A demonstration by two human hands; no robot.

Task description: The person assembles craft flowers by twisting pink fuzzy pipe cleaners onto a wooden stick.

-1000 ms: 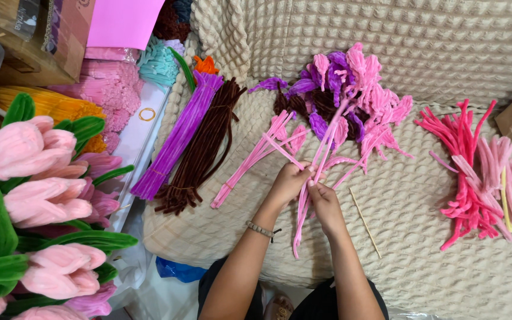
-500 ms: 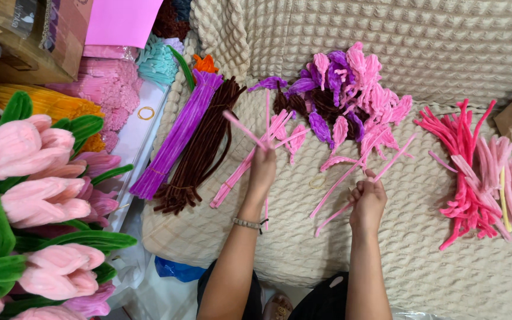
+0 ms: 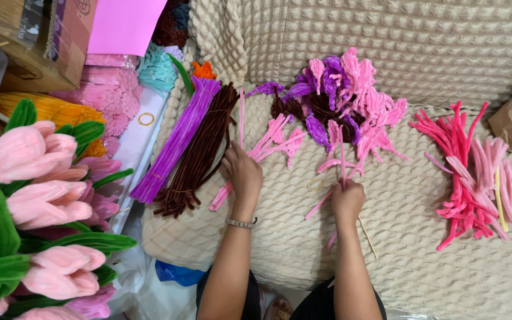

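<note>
Your left hand (image 3: 243, 173) pinches one fuzzy pink pipe cleaner (image 3: 242, 115) upright. Your right hand (image 3: 347, 200) is closed around a second pink stem (image 3: 341, 155), on the cream waffle-textured blanket (image 3: 434, 195).

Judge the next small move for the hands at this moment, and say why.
Probably bring the two hands together. The left hand holds one pink pipe cleaner upright, apart from the right hand, which grips a bent pink stem beside the pile of pink and purple petal loops. The pieces are held separately, so joining them seems the likely step.
</note>
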